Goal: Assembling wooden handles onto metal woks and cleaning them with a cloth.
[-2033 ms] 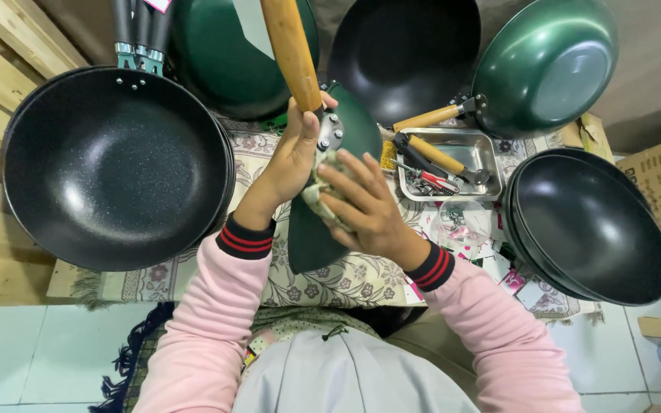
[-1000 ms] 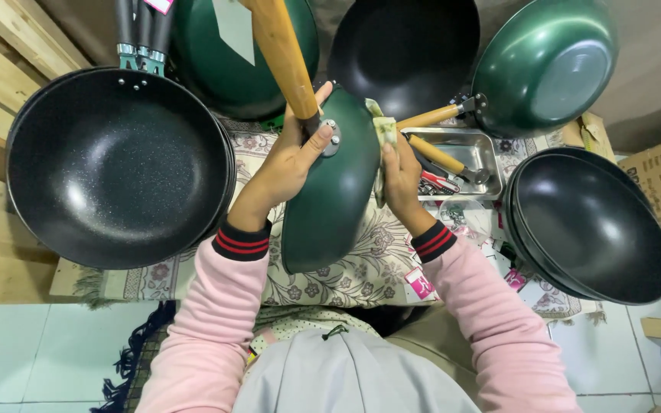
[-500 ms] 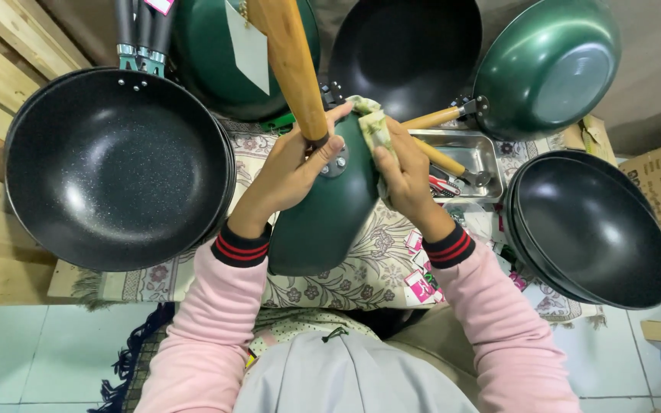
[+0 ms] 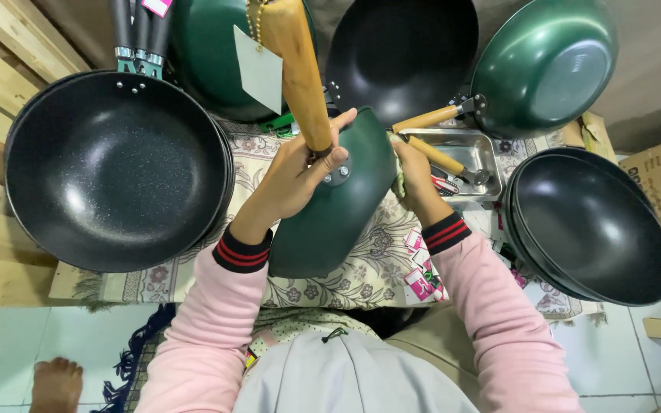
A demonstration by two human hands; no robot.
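Observation:
My left hand (image 4: 296, 172) grips a green wok (image 4: 338, 206) where its wooden handle (image 4: 296, 65) joins the bowl. The handle points up toward the camera, and a pale tag (image 4: 258, 69) hangs from it. The wok is tilted on edge with its green outer side facing me. My right hand (image 4: 415, 172) presses a yellowish cloth (image 4: 398, 164) against the wok's right rim.
Black woks stand at the left (image 4: 112, 172), right (image 4: 594, 226) and top middle (image 4: 399, 50); green ones sit at the top left (image 4: 208, 53) and top right (image 4: 545, 65). A metal tray (image 4: 472, 149) with wooden handles lies behind, on a floral cloth (image 4: 369, 268).
My right hand has gone from the wok's outer face to its right rim with the cloth. The wok has turned more edge-on and the handle has risen toward the camera.

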